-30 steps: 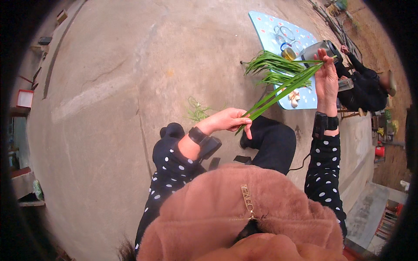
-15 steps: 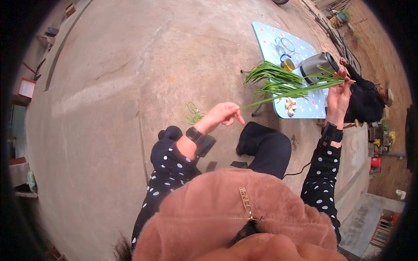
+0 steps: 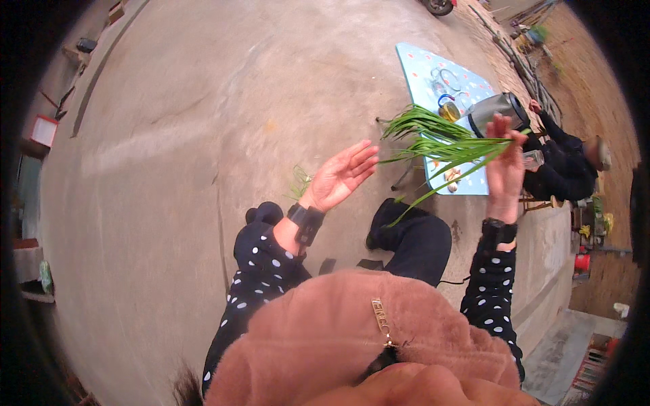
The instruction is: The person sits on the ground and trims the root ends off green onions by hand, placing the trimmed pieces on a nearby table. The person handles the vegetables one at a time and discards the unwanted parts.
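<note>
My right hand is at the near edge of the blue patterned table, closed around long, thin green chives. Some of their leaves droop down toward my knee. Palm up and fingers stretched out, my left hand is empty beside the leaf tips. Another bunch of chives lies on the table, its ends hanging over the left edge. Nearer to me on the tabletop are garlic bulbs or cloves, partly covered by the held leaves.
A silver metal pot and a glass jug with yellow liquid stand on the table. Beyond its right side sits a person in dark clothes. Green trimmings lie on the concrete floor. A wheel shows at the top.
My left hand has let go of the leaf tip it was near and turned palm up, fingers spreading. My right hand has shifted slightly left and down, and the leaves now droop.
</note>
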Demonstrator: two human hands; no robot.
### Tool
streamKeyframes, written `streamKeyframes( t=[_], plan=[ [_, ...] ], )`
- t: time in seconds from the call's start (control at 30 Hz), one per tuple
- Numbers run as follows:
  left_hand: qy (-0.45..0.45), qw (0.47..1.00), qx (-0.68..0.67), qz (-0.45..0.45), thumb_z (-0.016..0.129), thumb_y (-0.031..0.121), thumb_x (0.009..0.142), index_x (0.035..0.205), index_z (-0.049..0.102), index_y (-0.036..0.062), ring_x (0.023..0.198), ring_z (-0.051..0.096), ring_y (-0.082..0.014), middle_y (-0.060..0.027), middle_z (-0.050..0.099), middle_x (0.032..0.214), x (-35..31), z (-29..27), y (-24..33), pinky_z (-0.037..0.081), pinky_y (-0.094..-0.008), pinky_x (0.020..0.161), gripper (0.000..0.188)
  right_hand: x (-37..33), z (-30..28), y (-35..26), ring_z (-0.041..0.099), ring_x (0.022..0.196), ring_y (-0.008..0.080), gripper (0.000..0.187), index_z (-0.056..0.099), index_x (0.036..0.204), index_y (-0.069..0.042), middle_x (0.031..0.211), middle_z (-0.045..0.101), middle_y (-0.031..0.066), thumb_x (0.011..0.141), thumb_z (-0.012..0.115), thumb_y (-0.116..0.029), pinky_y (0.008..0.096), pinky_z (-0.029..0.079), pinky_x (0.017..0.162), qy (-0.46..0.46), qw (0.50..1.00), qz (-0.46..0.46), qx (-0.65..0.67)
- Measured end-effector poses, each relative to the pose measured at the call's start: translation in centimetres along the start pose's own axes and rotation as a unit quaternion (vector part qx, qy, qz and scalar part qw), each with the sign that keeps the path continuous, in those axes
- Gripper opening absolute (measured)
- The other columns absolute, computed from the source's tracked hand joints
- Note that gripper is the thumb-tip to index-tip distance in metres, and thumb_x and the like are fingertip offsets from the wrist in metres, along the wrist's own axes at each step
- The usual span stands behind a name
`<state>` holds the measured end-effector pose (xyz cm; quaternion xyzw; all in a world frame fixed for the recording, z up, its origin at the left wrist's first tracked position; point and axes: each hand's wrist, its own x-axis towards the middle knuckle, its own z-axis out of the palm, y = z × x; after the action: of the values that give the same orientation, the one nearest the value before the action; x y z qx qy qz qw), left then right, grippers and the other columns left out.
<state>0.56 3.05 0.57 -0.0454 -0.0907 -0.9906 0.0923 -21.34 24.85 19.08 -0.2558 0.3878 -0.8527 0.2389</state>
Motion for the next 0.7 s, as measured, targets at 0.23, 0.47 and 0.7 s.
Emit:
streamKeyframes(
  t=[0.23, 0.47, 0.7],
  plan=[
    [0.041, 0.998, 0.028, 0.029, 0.054, 0.020, 0.097, 0.095, 0.063, 0.0089, 0.038, 0.029, -0.0023, 0.0079, 0.033, 0.046, -0.2, -2.9, 0.5, 0.020, -0.0209, 0.041, 0.015, -3.6, 0.8, 8.5, 0.056, 0.109, 0.0198, 0.020, 0.067, 0.102, -0.004, 0.114, 0.063, 0.0092, 0.093, 0.059, -0.020, 0.0344, 0.040, 0.100, 0.016, 0.984, 0.045, -0.172],
    [0.051, 0.997, -0.026, 0.053, 0.044, 0.022, 0.099, 0.139, 0.039, 0.0038, 0.115, 0.050, -0.0181, -0.0114, 0.052, 0.126, -0.2, 1.7, 0.0, 0.039, -0.0314, 0.098, 0.043, -4.7, -0.2, 11.1, 0.055, 0.082, 0.0087, 0.018, 0.067, 0.099, -0.004, 0.096, 0.066, 0.0011, 0.094, 0.060, -0.020, 0.0218, 0.042, 0.079, 0.085, 0.960, 0.058, -0.262],
    [-0.043, 0.975, -0.214, -0.037, 0.040, 0.035, 0.100, 0.145, 0.025, -0.0030, 0.141, 0.025, -0.0275, -0.0163, 0.025, 0.152, -0.1, 4.2, 0.5, 0.023, -0.0389, 0.116, 0.060, -2.9, 2.0, 12.1, 0.053, 0.078, 0.0069, 0.019, 0.065, 0.104, -0.003, 0.094, 0.065, 0.0004, 0.096, 0.056, -0.018, 0.0212, 0.042, 0.075, 0.141, 0.936, -0.032, -0.321]
  ],
)
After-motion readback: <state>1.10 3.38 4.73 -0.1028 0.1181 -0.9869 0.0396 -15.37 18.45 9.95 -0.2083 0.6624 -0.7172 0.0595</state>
